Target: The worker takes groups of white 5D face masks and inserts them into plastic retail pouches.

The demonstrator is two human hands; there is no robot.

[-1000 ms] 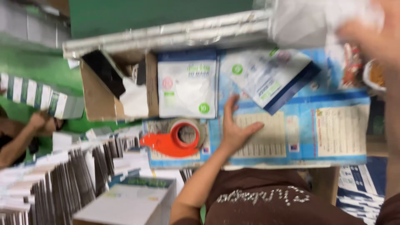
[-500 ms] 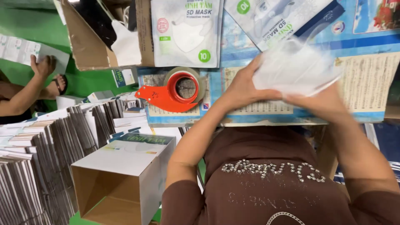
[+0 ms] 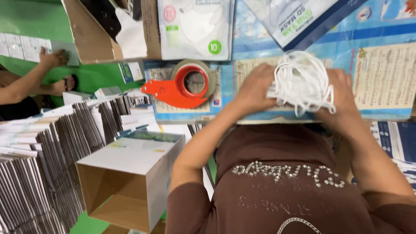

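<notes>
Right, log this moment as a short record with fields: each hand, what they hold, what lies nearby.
left hand: pressed against the left side of the stack of white masks
right hand: gripping the stack's right side
masks: bunched between both hands, ear loops loose on top, over the blue printed table cover
tape dispenser: red-orange, left of the left hand
mask packets: lying above the dispenser
open carton: lower left, beside rows of flattened boxes
other person: an arm at far left

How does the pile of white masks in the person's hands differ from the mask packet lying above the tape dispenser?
The stack of masks is loose, ear loops tangled on top, gripped between the left hand and right hand. The sealed packet lies flat, wrapped and untouched. Both hold white masks.
</notes>
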